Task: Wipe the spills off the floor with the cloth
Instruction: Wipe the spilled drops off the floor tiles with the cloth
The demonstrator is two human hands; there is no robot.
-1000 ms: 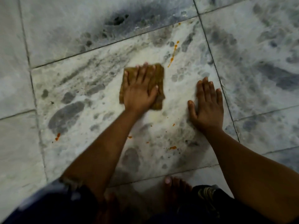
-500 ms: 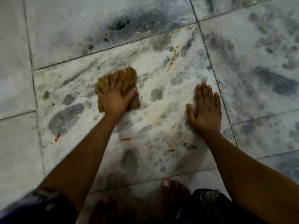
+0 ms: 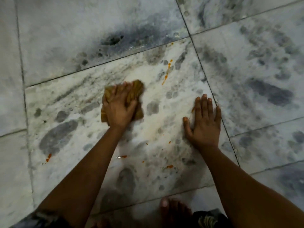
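The cloth [image 3: 131, 92], brown and crumpled, is pressed onto the pale marble floor [image 3: 164, 122] near the middle of the central tile, a little left of centre. It is bunched under the left hand [image 3: 119, 106], whose fingers are curled down over it in a loose clutch, so that folds stick out at the upper right and lower left of the hand. Compared with a second ago, when the cloth lay flat and square under spread fingers, it is now gathered into a lump, and it is found further left and lower on the tile, well clear of the orange streak [image 3: 167, 71] that runs toward the upper corner of the tile. Against half a second ago, its place on the tile is much the same.

The right hand [image 3: 204, 124] is laid flat on the floor with the palm down and the fingers stretched out, nothing being held; it is placed just inside the right-hand grout line, as in both earlier frames. A small orange smear [image 3: 192, 109] is seen touching the side of its index finger.

Other orange spots remain on the tile: one dash [image 3: 122, 156] between the forearms, one blot [image 3: 169, 166] nearer the right forearm, and a pair of marks [image 3: 48, 157] close to the left edge of the tile. Bare toes [image 3: 171, 209] are seen at the bottom edge, beside dark fabric.
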